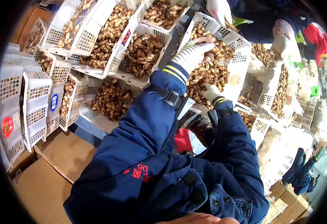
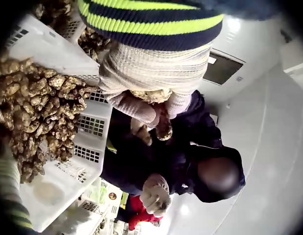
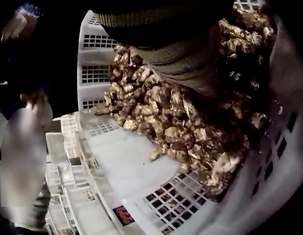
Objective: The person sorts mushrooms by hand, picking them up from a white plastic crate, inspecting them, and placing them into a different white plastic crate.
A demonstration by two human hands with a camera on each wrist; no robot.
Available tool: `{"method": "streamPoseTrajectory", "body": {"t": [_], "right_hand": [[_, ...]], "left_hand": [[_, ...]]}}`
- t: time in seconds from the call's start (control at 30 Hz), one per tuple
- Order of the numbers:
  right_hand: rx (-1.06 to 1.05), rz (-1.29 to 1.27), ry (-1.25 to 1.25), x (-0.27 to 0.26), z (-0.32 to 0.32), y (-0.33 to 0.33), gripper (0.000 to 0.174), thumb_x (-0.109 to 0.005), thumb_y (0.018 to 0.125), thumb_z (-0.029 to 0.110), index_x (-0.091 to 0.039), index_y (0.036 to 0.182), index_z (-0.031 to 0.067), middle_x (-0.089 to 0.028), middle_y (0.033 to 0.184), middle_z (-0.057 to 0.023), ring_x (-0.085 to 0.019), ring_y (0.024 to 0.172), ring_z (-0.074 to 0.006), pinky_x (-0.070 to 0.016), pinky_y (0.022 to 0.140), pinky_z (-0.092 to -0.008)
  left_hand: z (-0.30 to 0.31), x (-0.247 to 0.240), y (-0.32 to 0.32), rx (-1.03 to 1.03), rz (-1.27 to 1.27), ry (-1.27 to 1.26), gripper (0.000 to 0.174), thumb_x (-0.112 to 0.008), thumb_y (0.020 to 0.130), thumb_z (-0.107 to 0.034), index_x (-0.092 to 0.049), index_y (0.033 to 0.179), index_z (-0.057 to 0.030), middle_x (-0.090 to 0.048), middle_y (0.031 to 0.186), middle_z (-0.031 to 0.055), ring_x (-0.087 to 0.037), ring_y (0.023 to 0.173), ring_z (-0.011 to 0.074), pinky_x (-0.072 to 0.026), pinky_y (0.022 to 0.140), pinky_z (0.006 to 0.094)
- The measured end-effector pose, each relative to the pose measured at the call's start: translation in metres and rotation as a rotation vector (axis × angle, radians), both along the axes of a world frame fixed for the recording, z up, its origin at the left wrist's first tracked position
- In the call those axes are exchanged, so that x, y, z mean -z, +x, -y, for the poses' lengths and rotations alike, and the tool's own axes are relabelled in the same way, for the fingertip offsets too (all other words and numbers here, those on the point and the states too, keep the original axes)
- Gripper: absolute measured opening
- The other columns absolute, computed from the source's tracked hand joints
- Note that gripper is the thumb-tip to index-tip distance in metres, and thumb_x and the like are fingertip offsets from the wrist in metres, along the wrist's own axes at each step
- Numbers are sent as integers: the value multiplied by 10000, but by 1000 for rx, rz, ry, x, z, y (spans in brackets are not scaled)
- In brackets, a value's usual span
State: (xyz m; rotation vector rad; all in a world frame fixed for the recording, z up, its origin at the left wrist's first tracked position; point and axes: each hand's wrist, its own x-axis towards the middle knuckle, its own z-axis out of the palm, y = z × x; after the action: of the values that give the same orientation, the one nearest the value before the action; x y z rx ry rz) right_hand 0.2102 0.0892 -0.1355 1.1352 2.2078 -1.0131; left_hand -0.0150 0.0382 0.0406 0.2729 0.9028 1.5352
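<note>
In the head view, a white perforated basket point(image 1: 239, 50) holds a heap of brown, crackled mushrooms point(image 1: 212, 72). My gloved left hand point(image 1: 191, 56), with yellow and dark stripes at the cuff, is raised over the far side of this heap. Seen in the left wrist view, its fingers and thumb hold mushrooms point(image 2: 164, 126) whose stubby ends poke out below. My gloved right hand point(image 1: 211, 93) reaches into the near end of the heap. Its fingers are mostly hidden among mushrooms in the right wrist view, so I cannot tell whether it grips any.
More mushroom-filled baskets point(image 1: 143, 52) stand to the left and right. Empty-looking stacked baskets point(image 1: 36, 100) line the far left, above cardboard boxes point(image 1: 48, 186). Another person's gloved hand point(image 1: 281, 39) is across the basket. A red object point(image 1: 183, 141) lies below the basket.
</note>
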Motion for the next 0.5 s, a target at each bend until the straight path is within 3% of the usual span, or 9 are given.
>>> {"method": "streamPoseTrajectory", "body": {"t": [0.13,0.27,0.37,0.5], "right_hand": [[-47,-81,13,-13,7,6,475,-694,778,234,-573,1203,59,-647,1069,-205,-626,989,-328,-487,878,-383],[-284,-85,243,0,16,-2,522,-687,786,258,-536,1235,40,-634,1096,-195,-605,1032,-351,-483,897,-387],[-202,80,128,-5,16,-9,504,-691,766,256,-558,1192,21,-622,1104,-228,-590,1044,-365,-466,906,-405],[0,61,49,-14,15,-3,501,-712,756,303,-582,1147,20,-667,987,-196,-641,918,-329,-499,814,-373]], "left_hand": [[0,3,1,-21,10,2,247,-670,857,-158,-645,1085,-66,-641,919,27,-604,688,118,-467,569,220],[-2,6,0,-33,2,8,263,-669,857,-165,-637,1093,-55,-644,926,41,-618,697,128,-473,570,223],[-1,5,1,-52,-11,-12,261,-660,864,-173,-635,1092,-49,-650,929,48,-626,699,135,-479,570,225],[-1,5,1,-66,-8,-13,270,-647,873,-187,-629,1102,-45,-655,940,57,-632,702,138,-485,577,225]]}}
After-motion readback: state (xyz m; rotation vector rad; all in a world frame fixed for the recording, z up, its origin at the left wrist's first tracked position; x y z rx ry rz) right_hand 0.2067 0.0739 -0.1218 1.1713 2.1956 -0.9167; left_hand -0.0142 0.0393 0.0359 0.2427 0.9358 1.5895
